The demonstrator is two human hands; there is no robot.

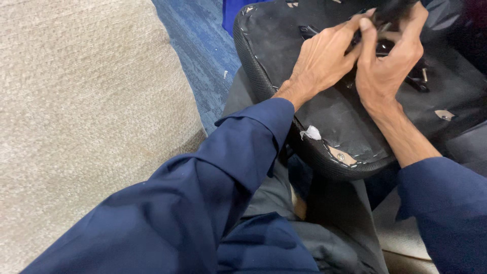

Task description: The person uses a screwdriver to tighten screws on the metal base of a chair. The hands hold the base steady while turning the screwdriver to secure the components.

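Upturned seat (355,122), black fabric underside; both hands pinch its metal bracket (385,48).

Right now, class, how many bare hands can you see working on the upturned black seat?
2. The left hand and right hand meet over the seat's dark fitting at top; no other hands show.

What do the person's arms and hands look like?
Both arms wear long dark blue sleeves of plain, slightly creased cloth. The left sleeve has a wide cuff that ends at the wrist; the right sleeve is pushed up, leaving the forearm bare. The left hand and right hand are bare: no gloves, rings or watch show.
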